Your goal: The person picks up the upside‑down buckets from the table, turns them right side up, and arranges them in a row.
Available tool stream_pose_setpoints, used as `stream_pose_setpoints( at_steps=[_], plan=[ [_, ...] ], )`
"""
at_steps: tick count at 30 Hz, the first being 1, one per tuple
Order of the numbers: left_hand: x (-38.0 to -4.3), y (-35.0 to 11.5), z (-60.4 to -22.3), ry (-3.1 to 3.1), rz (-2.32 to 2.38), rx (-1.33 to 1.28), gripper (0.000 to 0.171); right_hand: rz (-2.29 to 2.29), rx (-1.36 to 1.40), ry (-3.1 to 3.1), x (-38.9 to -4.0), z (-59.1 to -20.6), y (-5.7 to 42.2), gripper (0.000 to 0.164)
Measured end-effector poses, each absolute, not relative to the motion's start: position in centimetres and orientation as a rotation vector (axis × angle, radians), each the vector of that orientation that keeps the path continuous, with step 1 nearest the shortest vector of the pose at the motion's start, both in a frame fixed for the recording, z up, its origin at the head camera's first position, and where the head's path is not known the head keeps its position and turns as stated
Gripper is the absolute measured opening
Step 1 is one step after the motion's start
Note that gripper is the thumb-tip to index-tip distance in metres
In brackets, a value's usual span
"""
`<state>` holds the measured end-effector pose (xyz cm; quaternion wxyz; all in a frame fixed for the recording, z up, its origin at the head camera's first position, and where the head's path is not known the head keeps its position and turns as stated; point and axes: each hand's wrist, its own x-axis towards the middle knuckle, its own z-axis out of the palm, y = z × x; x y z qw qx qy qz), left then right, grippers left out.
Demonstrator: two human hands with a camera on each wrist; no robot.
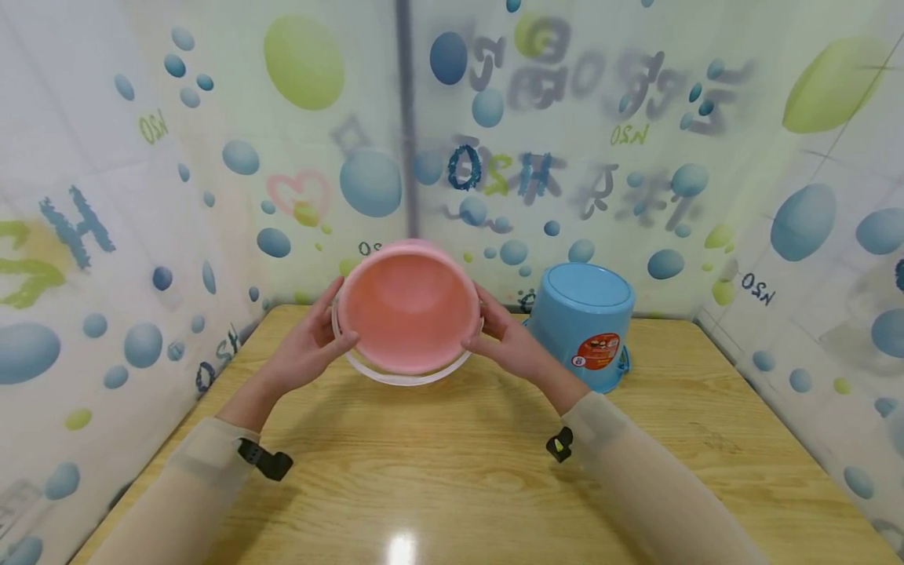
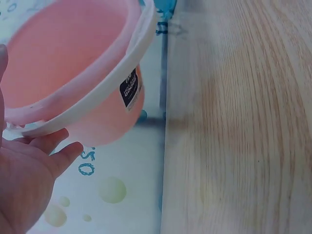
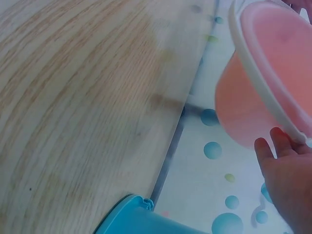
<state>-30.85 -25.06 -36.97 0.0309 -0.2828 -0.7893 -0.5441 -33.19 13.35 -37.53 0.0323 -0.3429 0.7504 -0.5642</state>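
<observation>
A pink bucket (image 1: 410, 314) is held up over the table's far part, tilted so its mouth faces me. Its white handle (image 1: 404, 380) hangs down along the lower rim. My left hand (image 1: 305, 355) grips the bucket's left side, thumb at the rim and fingers behind. On the opposite side my right hand (image 1: 514, 345) holds the rim in the same way. A dark label (image 2: 129, 89) shows on the bucket's outer wall in the left wrist view. To the right, a blue bucket (image 1: 581, 318) stands upside down on the table, a red sticker on its side.
The wooden table (image 1: 452, 471) reaches back to a patterned curtain (image 1: 600, 71), which also encloses both sides. The blue bucket stands near the table's back edge, close beside my right hand and forearm.
</observation>
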Motion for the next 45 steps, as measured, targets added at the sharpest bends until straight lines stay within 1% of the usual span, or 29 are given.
stream_pose_setpoints(
  at_steps=[6, 14, 19, 23, 29, 34, 45],
  plan=[
    [-30.6, -24.9, -36.8, -2.433, -1.618, -0.9, 0.102, -1.778, -1.023, 2.263, -33.3, -37.5, 13.6, 0.1],
    [-30.7, -24.8, -36.7, -2.391, -1.624, -0.967, 0.123, -1.76, -0.984, 2.257, -33.4, -37.4, 14.0, 0.112],
    [-30.6, -24.8, -36.5, -2.393, -1.597, -0.999, 0.129, -1.75, -0.979, 2.262, -33.3, -37.4, 14.3, 0.118],
    [-30.5, -24.8, -36.4, -2.39, -1.593, -1.035, 0.128, -1.72, -0.985, 2.36, -33.5, -37.5, 14.4, 0.119],
    [-30.5, -24.9, -36.3, -2.39, -1.544, -1.032, 0.12, -1.693, -0.984, 2.43, -33.6, -37.4, 14.3, 0.118],
    [-30.6, -25.0, -36.1, -2.389, -1.551, -1.018, 0.118, -1.698, -0.987, 2.439, -33.6, -37.2, 14.3, 0.117],
    [-31.2, -25.4, -35.7, -2.415, -1.497, -0.945, 0.113, -1.758, -0.985, 2.385, -33.6, -36.6, 14.3, 0.105]
  ],
)
